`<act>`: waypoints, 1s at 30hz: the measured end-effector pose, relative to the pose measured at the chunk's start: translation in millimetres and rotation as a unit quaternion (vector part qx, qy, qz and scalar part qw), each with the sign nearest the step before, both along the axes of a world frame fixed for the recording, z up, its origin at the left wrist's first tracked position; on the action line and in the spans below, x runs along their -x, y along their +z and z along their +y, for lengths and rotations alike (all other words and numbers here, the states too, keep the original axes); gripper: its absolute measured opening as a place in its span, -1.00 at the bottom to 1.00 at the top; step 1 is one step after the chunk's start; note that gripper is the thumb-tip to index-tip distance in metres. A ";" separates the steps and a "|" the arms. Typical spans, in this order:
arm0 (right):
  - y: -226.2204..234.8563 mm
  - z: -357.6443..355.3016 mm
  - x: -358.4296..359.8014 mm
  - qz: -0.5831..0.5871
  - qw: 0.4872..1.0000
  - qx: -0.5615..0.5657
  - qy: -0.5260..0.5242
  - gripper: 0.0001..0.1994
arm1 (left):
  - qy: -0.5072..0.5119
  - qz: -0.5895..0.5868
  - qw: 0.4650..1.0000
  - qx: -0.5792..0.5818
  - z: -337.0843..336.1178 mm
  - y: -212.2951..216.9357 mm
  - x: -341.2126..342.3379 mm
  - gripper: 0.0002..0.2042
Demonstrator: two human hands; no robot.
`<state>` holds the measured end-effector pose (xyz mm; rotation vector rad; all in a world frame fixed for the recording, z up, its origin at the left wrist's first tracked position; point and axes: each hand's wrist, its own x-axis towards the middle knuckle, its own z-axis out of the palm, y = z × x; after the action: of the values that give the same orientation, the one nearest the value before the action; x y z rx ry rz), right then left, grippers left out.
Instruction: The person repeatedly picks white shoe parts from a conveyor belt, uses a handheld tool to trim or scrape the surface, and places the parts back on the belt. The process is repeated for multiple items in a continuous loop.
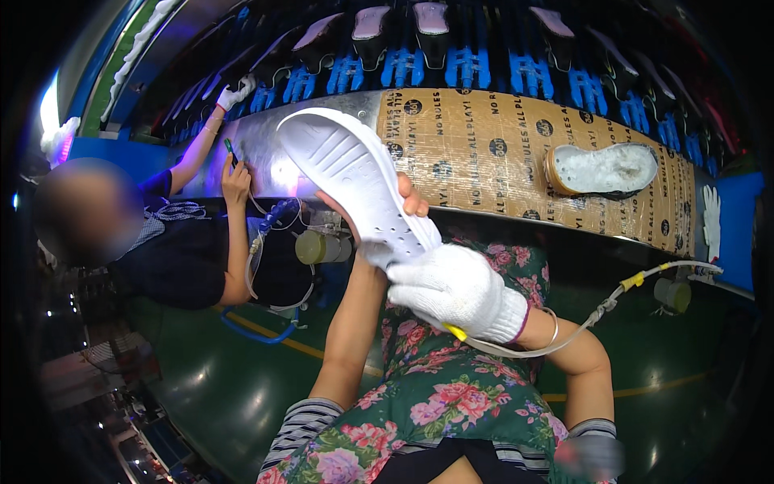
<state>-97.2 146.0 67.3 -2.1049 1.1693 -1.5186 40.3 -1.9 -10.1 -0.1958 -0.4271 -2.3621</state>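
Observation:
A white foam shoe sole (347, 157), with grooves at the forefoot and small holes towards the heel, is held up tilted in front of me. My bare left hand (413, 198) grips it from beneath, its fingertips curled over the right edge. At the heel end is my right hand (459, 292) in a white knit glove, fingers bent and closed. A thin pale hose (592, 316) with yellow tape runs under the glove into that hand. The glove hides the hose's end, and any tool on it cannot be made out.
Brown printed cardboard (463, 153) covers part of the metal bench; a worn sole (606, 169) lies there. Blue clamps (468, 68) carrying dark shoe lasts line the back. A co-worker (185, 242) at left holds a small green tool (231, 151). A white glove (711, 222) hangs right.

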 end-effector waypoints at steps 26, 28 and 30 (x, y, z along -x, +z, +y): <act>-6.1 6.2 8.1 -0.072 0.987 -0.056 0.133 -0.69 | -0.288 -0.089 0.950 0.084 -43.3 11.3 4.8 0.25; -7.1 5.1 6.8 0.008 0.998 -0.015 0.061 -0.67 | -0.299 -0.126 0.942 0.084 -42.4 9.1 3.9 0.20; -12.6 1.5 1.0 0.084 0.996 0.004 0.032 -0.68 | -0.316 -0.152 0.931 0.098 -47.5 7.9 -0.2 0.13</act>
<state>-98.2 147.5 54.8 -2.2892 1.1410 -1.3423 40.5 -49.4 -2.2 -0.0584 -0.8548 -2.9976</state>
